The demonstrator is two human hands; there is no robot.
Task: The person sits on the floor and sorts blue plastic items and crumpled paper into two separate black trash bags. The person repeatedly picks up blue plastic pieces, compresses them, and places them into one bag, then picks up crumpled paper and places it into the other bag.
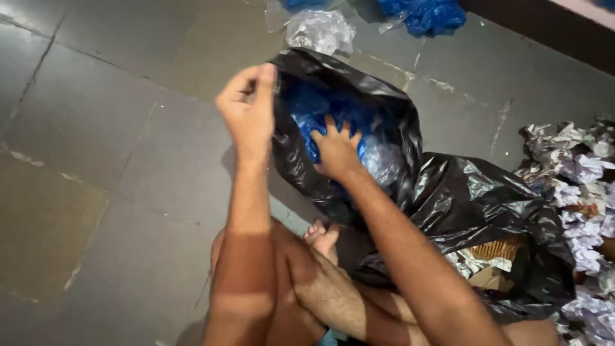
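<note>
The left hand (pixel 248 106) pinches the rim of the black bag (pixel 359 154), holding its mouth open on the floor (pixel 96 160). The right hand (pixel 336 152), fingers spread flat, presses on blue plastic (pixel 307 112) just inside, directly beyond its fingertips.

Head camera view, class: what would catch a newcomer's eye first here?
At centre, a black plastic bag lies open on the grey floor. The left hand pinches its rim, while the right hand presses on blue plastic inside. At the right edge lies a heap of crumpled paper.
</note>
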